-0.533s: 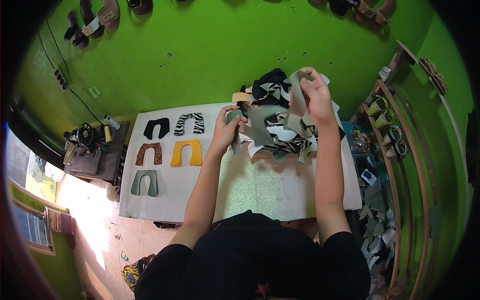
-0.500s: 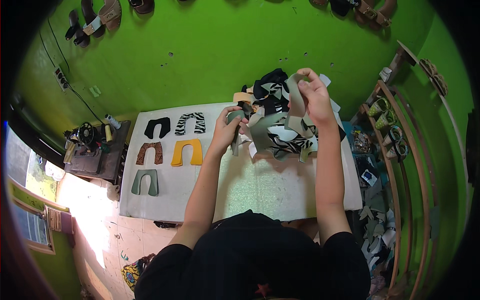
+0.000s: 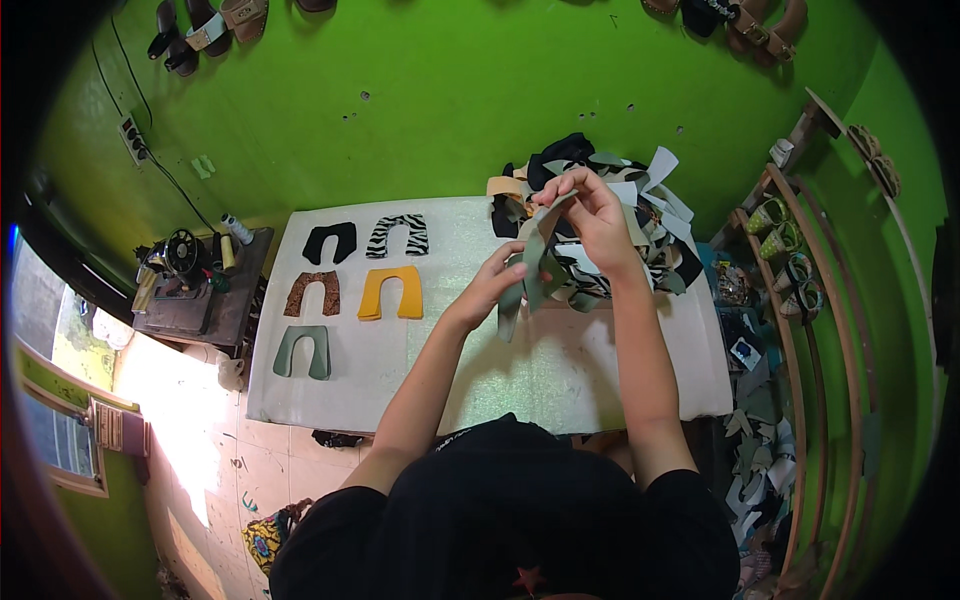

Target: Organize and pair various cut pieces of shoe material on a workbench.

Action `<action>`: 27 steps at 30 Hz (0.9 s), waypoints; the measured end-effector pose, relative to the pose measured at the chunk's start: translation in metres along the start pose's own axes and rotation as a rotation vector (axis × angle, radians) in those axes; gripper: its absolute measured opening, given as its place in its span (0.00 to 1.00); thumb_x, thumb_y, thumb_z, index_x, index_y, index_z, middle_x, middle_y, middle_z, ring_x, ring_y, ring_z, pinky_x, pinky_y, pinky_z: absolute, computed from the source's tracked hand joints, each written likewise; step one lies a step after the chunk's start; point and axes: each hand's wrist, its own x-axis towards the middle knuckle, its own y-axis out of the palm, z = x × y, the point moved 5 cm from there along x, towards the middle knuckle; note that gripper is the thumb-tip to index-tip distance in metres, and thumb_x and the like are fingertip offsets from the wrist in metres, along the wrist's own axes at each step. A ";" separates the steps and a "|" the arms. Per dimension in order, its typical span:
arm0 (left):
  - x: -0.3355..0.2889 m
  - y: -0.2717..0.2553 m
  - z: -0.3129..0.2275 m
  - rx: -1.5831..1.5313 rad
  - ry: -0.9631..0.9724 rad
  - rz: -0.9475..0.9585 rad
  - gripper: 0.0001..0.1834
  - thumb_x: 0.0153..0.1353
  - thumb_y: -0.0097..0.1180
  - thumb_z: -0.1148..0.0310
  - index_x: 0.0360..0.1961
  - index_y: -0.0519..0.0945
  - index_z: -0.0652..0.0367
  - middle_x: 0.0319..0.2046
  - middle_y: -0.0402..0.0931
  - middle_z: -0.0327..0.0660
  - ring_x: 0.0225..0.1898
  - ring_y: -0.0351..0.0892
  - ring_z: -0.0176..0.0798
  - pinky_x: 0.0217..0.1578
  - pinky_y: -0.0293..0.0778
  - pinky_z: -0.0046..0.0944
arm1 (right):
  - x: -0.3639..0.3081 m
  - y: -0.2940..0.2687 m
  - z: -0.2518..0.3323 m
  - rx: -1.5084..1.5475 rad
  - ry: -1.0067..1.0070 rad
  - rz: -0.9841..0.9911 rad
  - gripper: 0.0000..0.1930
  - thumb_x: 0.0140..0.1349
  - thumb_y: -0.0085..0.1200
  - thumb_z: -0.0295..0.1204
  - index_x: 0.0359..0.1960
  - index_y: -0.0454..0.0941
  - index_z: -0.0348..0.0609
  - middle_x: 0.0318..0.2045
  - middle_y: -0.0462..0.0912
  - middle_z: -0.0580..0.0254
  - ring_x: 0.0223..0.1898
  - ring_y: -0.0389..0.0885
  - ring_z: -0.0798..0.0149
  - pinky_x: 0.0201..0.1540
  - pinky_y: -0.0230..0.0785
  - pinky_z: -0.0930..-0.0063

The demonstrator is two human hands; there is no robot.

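A flat black arch-shaped cutout (image 3: 331, 231), zebra-striped arch (image 3: 379, 238), speckled brown arch (image 3: 297, 298), yellow arch (image 3: 372, 297) and grey-green arch (image 3: 286, 355) line the left of a white-covered bench (image 3: 370, 375); a tangled, multicoloured scrap heap (image 3: 655, 230) sits at right.

Floor (image 3: 190, 440): glaring sunlight, left of left hand (image 3: 490, 286)
Tabletop (image 3: 545, 370): soft shadow, sheen below both hands
Rack (image 3: 857, 425): bowed, right of right hand (image 3: 602, 226)

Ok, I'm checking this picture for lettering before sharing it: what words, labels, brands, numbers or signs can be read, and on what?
No text can be read.
Shirt: pale lettering near the collar, too small; the reddish star shows no readable words.
Packet at right: any print too small.
Wall: small dark mark up high, unclear.
Held material: no lettering shows.
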 end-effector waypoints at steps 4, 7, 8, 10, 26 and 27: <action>-0.009 -0.012 0.006 0.181 -0.052 -0.142 0.25 0.49 0.60 0.66 0.46 0.66 0.60 0.33 0.75 0.40 0.35 0.73 0.31 0.39 0.69 0.32 | -0.010 0.000 -0.014 -0.024 -0.016 -0.064 0.04 0.58 0.41 0.18 0.31 0.66 0.41 0.35 0.74 0.64 0.41 0.71 0.72 0.48 0.62 0.77; -0.017 -0.022 0.004 0.154 -0.090 -0.195 0.18 0.51 0.58 0.68 0.42 0.69 0.61 0.29 0.74 0.36 0.33 0.73 0.29 0.38 0.69 0.30 | -0.020 -0.009 -0.021 -0.032 -0.005 -0.091 0.06 0.56 0.43 0.16 0.31 0.67 0.41 0.36 0.73 0.63 0.43 0.71 0.71 0.49 0.61 0.77; -0.021 -0.029 0.002 0.108 -0.101 -0.210 0.17 0.52 0.56 0.70 0.42 0.69 0.62 0.28 0.73 0.36 0.32 0.73 0.29 0.37 0.69 0.29 | -0.025 -0.013 -0.023 -0.021 0.023 -0.136 0.06 0.56 0.43 0.16 0.31 0.67 0.41 0.36 0.73 0.64 0.43 0.70 0.71 0.49 0.61 0.77; -0.030 -0.041 -0.005 0.045 -0.115 -0.217 0.14 0.55 0.51 0.73 0.43 0.68 0.64 0.26 0.73 0.36 0.31 0.73 0.28 0.36 0.69 0.28 | -0.032 -0.014 -0.022 -0.106 0.018 -0.174 0.06 0.53 0.43 0.15 0.28 0.68 0.41 0.37 0.72 0.65 0.43 0.70 0.72 0.47 0.61 0.79; -0.068 -0.070 -0.037 0.010 -0.288 0.113 0.14 0.55 0.47 0.78 0.43 0.65 0.65 0.34 0.76 0.45 0.32 0.78 0.36 0.37 0.73 0.33 | -0.041 0.060 -0.079 -0.435 0.368 0.067 0.17 0.51 0.52 0.23 0.45 0.71 0.44 0.43 0.73 0.63 0.44 0.69 0.70 0.47 0.61 0.75; -0.069 -0.070 -0.039 0.011 -0.288 0.117 0.14 0.55 0.47 0.78 0.43 0.65 0.65 0.34 0.76 0.45 0.32 0.78 0.36 0.37 0.73 0.33 | -0.041 0.064 -0.087 -0.407 0.394 0.125 0.17 0.51 0.53 0.23 0.44 0.71 0.44 0.42 0.73 0.63 0.43 0.69 0.71 0.46 0.61 0.75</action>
